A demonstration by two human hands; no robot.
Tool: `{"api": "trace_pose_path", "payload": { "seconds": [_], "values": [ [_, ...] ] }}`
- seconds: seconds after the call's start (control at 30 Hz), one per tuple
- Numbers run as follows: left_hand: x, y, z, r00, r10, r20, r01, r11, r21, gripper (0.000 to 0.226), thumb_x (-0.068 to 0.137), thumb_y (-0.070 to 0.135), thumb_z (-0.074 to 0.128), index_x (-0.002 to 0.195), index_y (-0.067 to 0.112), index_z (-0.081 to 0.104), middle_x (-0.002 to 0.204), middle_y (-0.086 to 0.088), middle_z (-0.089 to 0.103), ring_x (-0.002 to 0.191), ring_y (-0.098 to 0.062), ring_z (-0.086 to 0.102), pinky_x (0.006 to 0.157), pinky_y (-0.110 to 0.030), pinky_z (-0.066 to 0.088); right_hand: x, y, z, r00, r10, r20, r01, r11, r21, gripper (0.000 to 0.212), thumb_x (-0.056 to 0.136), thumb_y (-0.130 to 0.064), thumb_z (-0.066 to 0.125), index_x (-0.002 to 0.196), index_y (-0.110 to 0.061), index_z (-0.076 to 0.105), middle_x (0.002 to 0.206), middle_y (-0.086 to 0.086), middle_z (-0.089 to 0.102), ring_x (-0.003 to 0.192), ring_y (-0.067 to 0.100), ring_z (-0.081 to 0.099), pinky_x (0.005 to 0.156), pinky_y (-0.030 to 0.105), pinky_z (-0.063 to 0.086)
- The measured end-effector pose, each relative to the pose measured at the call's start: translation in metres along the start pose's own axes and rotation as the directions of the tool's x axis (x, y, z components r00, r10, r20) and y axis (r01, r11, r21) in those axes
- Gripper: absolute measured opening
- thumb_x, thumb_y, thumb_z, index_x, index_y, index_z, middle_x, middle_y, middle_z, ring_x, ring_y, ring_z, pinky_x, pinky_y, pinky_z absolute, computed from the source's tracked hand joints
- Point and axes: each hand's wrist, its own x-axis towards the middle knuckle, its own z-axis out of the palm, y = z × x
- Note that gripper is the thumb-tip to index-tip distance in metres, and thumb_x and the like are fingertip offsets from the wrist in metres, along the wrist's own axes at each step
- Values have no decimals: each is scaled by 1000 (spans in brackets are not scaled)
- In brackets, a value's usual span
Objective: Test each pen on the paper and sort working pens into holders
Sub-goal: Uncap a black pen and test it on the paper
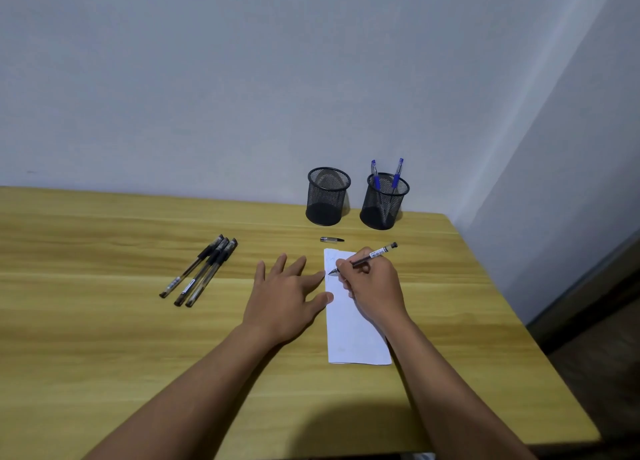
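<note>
The right hand (pixel 375 283) grips a black pen (pixel 372 254), its fingers (pixel 346 264) curled round the lower barrel close to the tip. The pen slants up and to the right, and its tip touches the paper (pixel 353 335) near the top left edge, where faint marks show (too faint to read). The paper is a narrow white sheet lying lengthwise on the wooden counter (pixel 104 321), partly under the right wrist.

The left hand (pixel 285 293) lies flat on the counter just left of the paper, fingers straight and spread, holding nothing. Its thumb and forefinger reach the sheet's left edge.

A cap (pixel 331 239) lies on its side just beyond the paper's far edge, between the sheet and two black mesh cups. The left holder (pixel 327 196) and the right holder (pixel 383 201) stand side by side, apart, near the pale wall (pixel 207 78). Two blue pens (pixel 396 174) stand in the right holder, leaning away from each other.

Three black pens (pixel 201 272) lie side by side on the counter to the left of the left hand, apart from it, all angled the same way.
</note>
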Motion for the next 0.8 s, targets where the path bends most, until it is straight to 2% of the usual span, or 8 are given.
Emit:
{"api": "trace_pose_path", "payload": {
  "seconds": [0.1,0.27,0.4,0.63,0.8],
  "values": [
    [0,0,0,1000,0,-2,0,1000,-13,57,91,71,36,143,48,42,163,4,24,153,-27,7,121,-56,1,-1,1,-2,1000,0,17,1,999,-50,16,87,-19,69,74,-12,62,63,6,71,61,28,68,60,49,56],
    [0,0,0,1000,-1,-4,0,1000,-21,56,92,70,37,143,47,43,163,4,24,153,-26,6,121,-56,1,-3,2,-3,1000,-4,-10,4,1000,-19,19,89,-21,68,72,-15,61,60,7,69,57,23,64,57,51,54],
    [-1,0,1,1000,-2,-2,2,1000,-26,57,91,71,37,143,48,43,163,4,25,153,-27,6,121,-57,1,-3,2,-4,1000,19,0,-19,1000,3,21,87,-17,68,69,-18,58,57,4,67,55,21,62,57,43,51],
    [0,1,0,1000,-4,3,4,1000,-28,57,91,70,37,143,48,43,163,4,24,153,-26,5,121,-56,1,-3,3,-5,1000,2,-19,-2,1000,-15,20,89,-18,68,72,-18,58,58,6,68,52,21,61,56,44,53],
    [-1,0,0,1000,-9,8,9,1000,-28,57,91,71,36,143,48,42,163,4,23,153,-26,5,121,-56,0,-3,3,-4,999,8,-44,-9,999,-31,18,90,-16,67,74,-16,59,61,7,69,53,20,62,54,38,51]
  ]
}}
